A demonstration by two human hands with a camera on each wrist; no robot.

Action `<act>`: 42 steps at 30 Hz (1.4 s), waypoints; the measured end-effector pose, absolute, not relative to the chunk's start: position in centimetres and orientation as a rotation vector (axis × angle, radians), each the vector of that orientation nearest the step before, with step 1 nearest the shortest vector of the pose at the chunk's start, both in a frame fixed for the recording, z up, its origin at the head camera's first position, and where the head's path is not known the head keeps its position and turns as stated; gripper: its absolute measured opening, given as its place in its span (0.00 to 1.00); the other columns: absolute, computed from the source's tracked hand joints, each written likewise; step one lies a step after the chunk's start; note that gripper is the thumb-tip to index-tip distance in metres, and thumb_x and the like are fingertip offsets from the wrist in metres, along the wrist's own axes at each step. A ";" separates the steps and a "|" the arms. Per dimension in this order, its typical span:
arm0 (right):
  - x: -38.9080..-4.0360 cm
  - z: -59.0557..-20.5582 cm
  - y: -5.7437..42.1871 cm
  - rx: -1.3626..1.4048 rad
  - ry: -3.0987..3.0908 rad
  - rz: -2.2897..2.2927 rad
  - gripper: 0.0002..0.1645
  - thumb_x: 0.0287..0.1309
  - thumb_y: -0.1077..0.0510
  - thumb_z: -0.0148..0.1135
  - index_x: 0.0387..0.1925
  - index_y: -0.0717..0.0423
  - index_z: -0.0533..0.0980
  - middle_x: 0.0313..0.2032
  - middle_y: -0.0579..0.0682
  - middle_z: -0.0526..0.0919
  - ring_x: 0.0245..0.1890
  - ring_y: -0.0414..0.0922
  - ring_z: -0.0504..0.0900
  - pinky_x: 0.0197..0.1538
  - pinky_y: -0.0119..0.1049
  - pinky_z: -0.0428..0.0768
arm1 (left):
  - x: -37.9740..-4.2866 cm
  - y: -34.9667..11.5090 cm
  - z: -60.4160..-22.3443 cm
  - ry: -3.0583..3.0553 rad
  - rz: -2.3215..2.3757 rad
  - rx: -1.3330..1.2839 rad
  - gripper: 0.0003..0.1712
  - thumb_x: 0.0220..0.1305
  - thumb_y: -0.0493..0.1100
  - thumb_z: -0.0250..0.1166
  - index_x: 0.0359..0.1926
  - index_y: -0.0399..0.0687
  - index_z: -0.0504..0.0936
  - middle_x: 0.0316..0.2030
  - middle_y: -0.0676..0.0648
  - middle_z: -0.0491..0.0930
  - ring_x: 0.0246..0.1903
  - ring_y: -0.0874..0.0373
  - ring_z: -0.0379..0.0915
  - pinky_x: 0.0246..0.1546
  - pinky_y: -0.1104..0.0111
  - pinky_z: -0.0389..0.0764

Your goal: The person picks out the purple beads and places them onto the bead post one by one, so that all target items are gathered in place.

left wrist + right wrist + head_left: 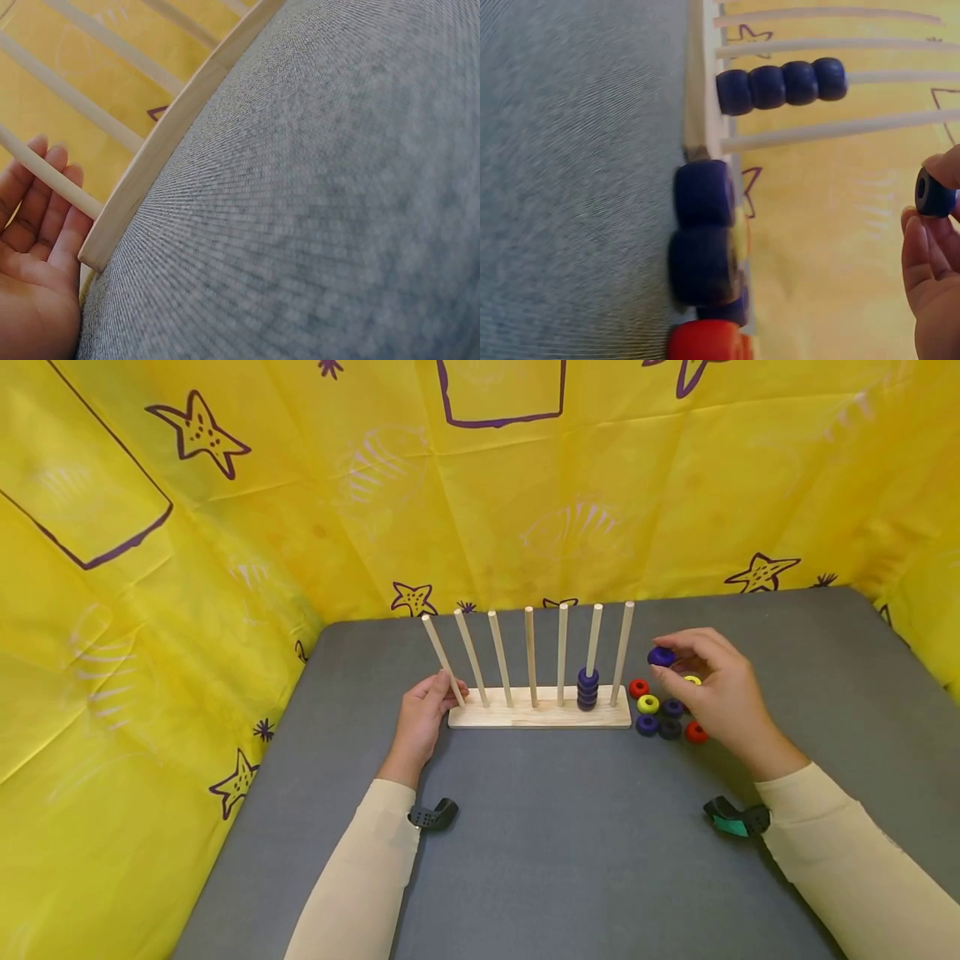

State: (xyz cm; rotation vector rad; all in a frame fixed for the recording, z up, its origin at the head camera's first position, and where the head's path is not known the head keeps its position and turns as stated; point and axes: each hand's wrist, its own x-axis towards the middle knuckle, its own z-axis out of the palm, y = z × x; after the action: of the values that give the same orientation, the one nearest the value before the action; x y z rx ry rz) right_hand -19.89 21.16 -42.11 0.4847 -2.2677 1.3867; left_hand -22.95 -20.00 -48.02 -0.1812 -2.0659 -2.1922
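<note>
My right hand point(716, 681) pinches a dark blue ring point(661, 657) between thumb and fingers, raised off the bench point(525, 843), to the right of the peg rack point(491, 718). The ring's hole faces down, its axis roughly along the rack's upright pegs. Leftward, past the rack's end peg point(623, 652), stand four stacked dark rings point(587, 689) on its second peg from the right. Loose rings point(670, 728) lie just right of the rack. My left hand point(422, 718), loosely bent, is at the rack's left end, farther from the ring.
</note>
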 end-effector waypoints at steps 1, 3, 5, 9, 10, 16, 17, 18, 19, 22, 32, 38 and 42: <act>-19.9 -42.0 21.1 0.491 -2.250 1.388 0.24 0.57 0.81 0.74 0.56 0.72 0.84 0.50 0.59 0.80 0.44 0.37 0.80 0.50 0.18 0.78 | -22.9 -20.0 -48.0 -2.065 -2.193 -0.179 0.28 0.87 0.49 0.59 0.49 0.20 0.84 0.41 0.41 0.87 0.47 0.48 0.84 0.52 0.63 0.85; -19.8 -41.7 21.0 0.505 -2.220 1.391 0.24 0.56 0.82 0.75 0.54 0.72 0.84 0.50 0.58 0.80 0.44 0.37 0.80 0.51 0.18 0.79 | -22.8 -19.9 -48.0 -2.066 -2.191 -0.177 0.28 0.87 0.49 0.59 0.49 0.20 0.84 0.41 0.41 0.87 0.48 0.47 0.84 0.52 0.63 0.85; -19.7 -41.4 20.9 0.525 -2.197 1.398 0.24 0.55 0.83 0.75 0.54 0.72 0.84 0.50 0.58 0.80 0.44 0.37 0.81 0.51 0.19 0.79 | -22.8 -19.9 -48.0 -2.065 -2.191 -0.175 0.28 0.87 0.49 0.59 0.49 0.20 0.84 0.41 0.41 0.87 0.48 0.48 0.84 0.52 0.63 0.85; -19.5 -40.6 20.6 0.559 -2.183 1.388 0.25 0.54 0.83 0.76 0.54 0.71 0.85 0.49 0.57 0.81 0.44 0.38 0.81 0.51 0.20 0.80 | -22.8 -19.8 -48.0 -2.061 -2.187 -0.170 0.27 0.87 0.47 0.58 0.49 0.20 0.84 0.41 0.41 0.87 0.47 0.50 0.84 0.51 0.63 0.85; -19.4 -40.4 20.6 0.569 -2.179 1.386 0.25 0.54 0.82 0.76 0.54 0.71 0.85 0.49 0.56 0.81 0.44 0.38 0.81 0.51 0.20 0.80 | -22.7 -19.8 -48.0 -2.059 -2.187 -0.168 0.27 0.87 0.47 0.58 0.48 0.20 0.84 0.41 0.41 0.87 0.46 0.50 0.84 0.51 0.63 0.85; -19.4 -38.7 19.9 0.624 -2.133 1.389 0.25 0.53 0.84 0.75 0.54 0.71 0.85 0.49 0.56 0.82 0.44 0.39 0.82 0.52 0.23 0.81 | -22.6 -19.8 -48.1 -2.057 -2.180 -0.169 0.26 0.88 0.46 0.58 0.48 0.20 0.84 0.41 0.40 0.87 0.46 0.49 0.84 0.51 0.63 0.85; -19.4 -38.4 19.8 0.633 -2.122 1.389 0.26 0.53 0.84 0.75 0.54 0.71 0.85 0.49 0.56 0.82 0.45 0.40 0.82 0.53 0.24 0.82 | -22.6 -19.9 -48.1 -2.058 -2.177 -0.172 0.26 0.88 0.46 0.58 0.48 0.20 0.84 0.42 0.39 0.87 0.46 0.50 0.84 0.52 0.63 0.85; -19.3 -38.0 19.7 0.639 -2.120 1.381 0.26 0.53 0.84 0.75 0.54 0.71 0.85 0.49 0.56 0.82 0.45 0.40 0.82 0.53 0.24 0.82 | -22.6 -19.9 -48.1 -2.060 -2.174 -0.174 0.26 0.87 0.47 0.58 0.48 0.21 0.84 0.42 0.38 0.87 0.46 0.50 0.84 0.52 0.62 0.85; -19.3 -37.7 19.6 0.644 -2.118 1.375 0.26 0.52 0.85 0.75 0.54 0.71 0.84 0.49 0.56 0.81 0.45 0.40 0.83 0.53 0.24 0.82 | -22.6 -19.9 -48.2 -2.066 -2.169 -0.174 0.26 0.87 0.47 0.58 0.48 0.21 0.84 0.42 0.38 0.87 0.46 0.50 0.84 0.52 0.62 0.85; -19.3 -36.9 19.3 0.660 -2.099 1.377 0.28 0.51 0.86 0.75 0.54 0.72 0.84 0.48 0.57 0.81 0.45 0.41 0.82 0.53 0.24 0.82 | -22.7 -19.9 -48.2 -2.062 -2.167 -0.177 0.26 0.87 0.47 0.59 0.47 0.21 0.85 0.42 0.37 0.87 0.46 0.49 0.85 0.52 0.62 0.85; -19.6 -35.3 18.3 0.741 -2.026 1.382 0.29 0.47 0.88 0.74 0.53 0.73 0.85 0.49 0.60 0.82 0.47 0.42 0.81 0.52 0.26 0.83 | -22.8 -19.8 -48.1 -2.064 -2.169 -0.181 0.27 0.87 0.48 0.59 0.48 0.21 0.85 0.41 0.39 0.87 0.46 0.49 0.84 0.51 0.63 0.85; -19.7 -34.4 17.9 0.771 -2.021 1.368 0.27 0.49 0.87 0.75 0.52 0.73 0.85 0.48 0.59 0.83 0.47 0.42 0.81 0.51 0.26 0.83 | -22.9 -19.8 -48.1 -2.073 -2.157 -0.184 0.28 0.87 0.49 0.60 0.48 0.21 0.85 0.42 0.38 0.87 0.46 0.50 0.84 0.51 0.63 0.86; -19.7 -33.8 17.7 0.771 -2.046 1.344 0.25 0.53 0.84 0.76 0.54 0.72 0.85 0.48 0.56 0.83 0.46 0.42 0.81 0.51 0.25 0.82 | -22.9 -19.9 -48.0 -2.078 -2.153 -0.185 0.27 0.87 0.48 0.60 0.48 0.21 0.84 0.42 0.37 0.87 0.46 0.50 0.84 0.52 0.63 0.86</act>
State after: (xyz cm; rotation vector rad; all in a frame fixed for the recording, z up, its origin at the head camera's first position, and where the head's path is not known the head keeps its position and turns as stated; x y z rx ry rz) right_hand -19.71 17.70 -33.82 0.7705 -2.0460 1.3438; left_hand -22.89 -19.88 -48.04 -0.1854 -2.0778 -2.1531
